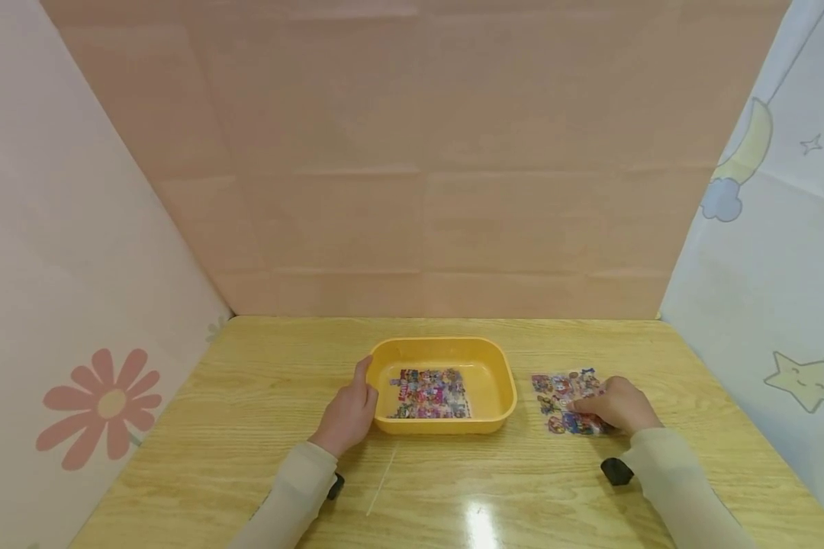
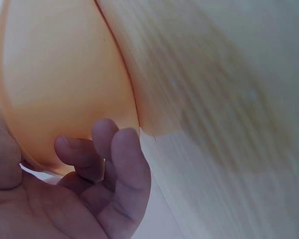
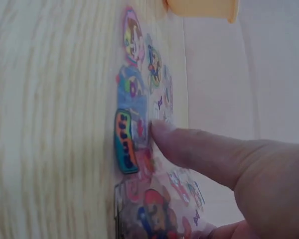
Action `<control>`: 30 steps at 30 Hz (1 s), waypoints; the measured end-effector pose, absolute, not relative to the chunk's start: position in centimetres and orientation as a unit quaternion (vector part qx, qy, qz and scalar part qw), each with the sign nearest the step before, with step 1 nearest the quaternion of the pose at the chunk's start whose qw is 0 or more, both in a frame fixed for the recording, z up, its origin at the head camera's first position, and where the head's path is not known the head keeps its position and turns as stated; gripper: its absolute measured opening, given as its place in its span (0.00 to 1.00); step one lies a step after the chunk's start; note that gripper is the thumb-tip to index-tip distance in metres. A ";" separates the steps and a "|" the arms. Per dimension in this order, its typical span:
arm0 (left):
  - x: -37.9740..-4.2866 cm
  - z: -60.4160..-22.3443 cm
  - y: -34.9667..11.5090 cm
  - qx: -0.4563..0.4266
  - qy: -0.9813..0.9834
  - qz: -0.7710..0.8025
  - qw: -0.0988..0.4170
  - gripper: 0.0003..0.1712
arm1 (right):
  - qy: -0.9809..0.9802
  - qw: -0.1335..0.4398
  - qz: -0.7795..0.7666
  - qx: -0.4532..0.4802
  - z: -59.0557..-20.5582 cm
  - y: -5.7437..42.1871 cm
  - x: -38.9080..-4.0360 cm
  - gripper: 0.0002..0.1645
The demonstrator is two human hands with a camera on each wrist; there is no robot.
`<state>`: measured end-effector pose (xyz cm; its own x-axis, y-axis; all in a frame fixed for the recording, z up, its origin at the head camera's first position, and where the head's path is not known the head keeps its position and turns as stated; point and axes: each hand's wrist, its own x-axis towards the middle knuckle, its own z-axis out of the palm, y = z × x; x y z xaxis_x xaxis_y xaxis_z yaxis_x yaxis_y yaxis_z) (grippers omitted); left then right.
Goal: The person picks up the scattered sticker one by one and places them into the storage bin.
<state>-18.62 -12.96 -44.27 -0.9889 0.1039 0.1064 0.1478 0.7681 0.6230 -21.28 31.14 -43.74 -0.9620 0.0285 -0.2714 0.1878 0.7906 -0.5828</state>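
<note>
A yellow plastic tray (image 1: 446,427) stands on the table, with a colourful sticker sheet (image 1: 431,394) lying inside it. My left hand (image 1: 349,412) grips the tray's left side, thumb at the rim. In the left wrist view, curled fingers (image 2: 129,164) lie against the outer wall of the tray (image 2: 65,74). Right of the tray, a second clear sheet of cartoon stickers (image 1: 564,404) lies on the table. My right hand (image 1: 621,406) rests over its right part. The right wrist view shows the straight thumb (image 3: 204,149) touching this sheet (image 3: 132,89); the other fingers are mostly hidden.
The wooden table (image 1: 261,412) meets a pinkish-brown backdrop (image 1: 419,191) behind. Pale printed sheets stand at both sides, a flower (image 1: 110,404) on the left one and a star (image 1: 803,381) on the right. Light glares on the table's front.
</note>
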 end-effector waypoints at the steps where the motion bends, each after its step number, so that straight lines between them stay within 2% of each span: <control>1: -18.6 -44.2 -12.9 -0.067 -0.940 -0.334 0.033 0.31 | 0.938 0.125 -0.319 0.059 -43.7 31.2 -21.3 0.23; 14: -18.7 -44.2 -12.9 -0.062 -0.941 -0.330 0.030 0.31 | 0.941 0.116 -0.310 0.075 -42.9 31.5 -21.5 0.19; 20: -18.6 -44.2 -12.9 -0.061 -0.942 -0.330 0.029 0.31 | 0.941 0.109 -0.312 0.071 -42.6 31.4 -21.6 0.29; 30: -18.7 -44.3 -12.9 -0.060 -0.941 -0.332 0.027 0.31 | 0.939 0.100 -0.320 0.071 -42.7 31.4 -21.4 0.29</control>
